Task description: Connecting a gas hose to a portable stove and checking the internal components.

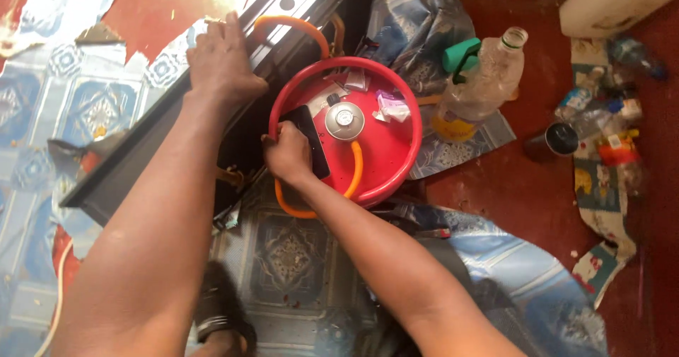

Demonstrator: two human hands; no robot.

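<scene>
Centre frame, the red gas cylinder looks heavy and rigid; its top ring is the sensible grip. The right hand is clenched on that ring, the left hand clamped over the stove edge, upper left.

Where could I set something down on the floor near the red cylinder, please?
Bare red floor lies right of the cylinder, between the plastic bottle, the dark cup and the blue sheet. The patterned mat between the arms is also free. Crowded: the cylinder top and the far-right litter.
</scene>
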